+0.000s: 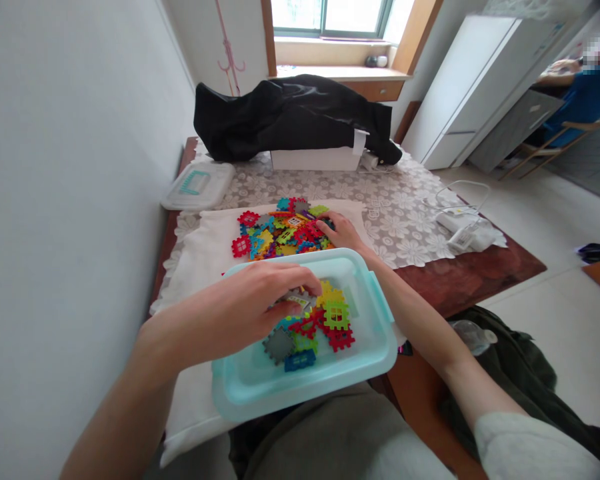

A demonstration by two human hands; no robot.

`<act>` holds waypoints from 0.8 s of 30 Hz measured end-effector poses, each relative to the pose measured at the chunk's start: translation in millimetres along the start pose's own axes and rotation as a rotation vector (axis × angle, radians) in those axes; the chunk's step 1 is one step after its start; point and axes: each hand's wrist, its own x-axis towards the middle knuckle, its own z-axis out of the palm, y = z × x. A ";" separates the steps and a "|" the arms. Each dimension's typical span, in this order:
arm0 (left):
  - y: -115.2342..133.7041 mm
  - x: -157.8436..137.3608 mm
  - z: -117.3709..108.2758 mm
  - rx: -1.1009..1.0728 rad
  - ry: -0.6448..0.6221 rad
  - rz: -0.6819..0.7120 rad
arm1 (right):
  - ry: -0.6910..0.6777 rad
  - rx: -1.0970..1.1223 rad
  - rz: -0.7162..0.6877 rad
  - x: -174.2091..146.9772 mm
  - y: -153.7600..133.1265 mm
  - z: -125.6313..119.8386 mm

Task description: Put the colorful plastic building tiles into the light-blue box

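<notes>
The tub [320, 392], its long axis nearly nine-to-three, sits closest (its nine o'clock end is partly hidden). Over it, the left hand [263, 293] pinches at least one grey piece [304, 300]. Beyond, at twelve, lies the colourful pile [286, 235]; nearer it, the right hand [345, 233] touches its three o'clock edge, grip unclear.

Open room above lace tablecloth [405, 217] at right, tub [310, 389] fronting piled plastic pieces [286, 235], wall [80, 167] at left
</notes>
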 end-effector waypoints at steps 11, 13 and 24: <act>-18.6 9.8 -13.2 -0.103 0.085 -0.029 | 0.017 0.007 -0.007 -1.0 -1.7 0.4; -42.7 16.8 -20.0 -0.125 0.200 -0.059 | 0.007 0.002 -0.001 -1.2 -2.9 -0.2; -171.1 29.6 -0.3 0.088 0.156 -0.480 | -0.014 0.015 0.005 -0.2 -1.2 -2.3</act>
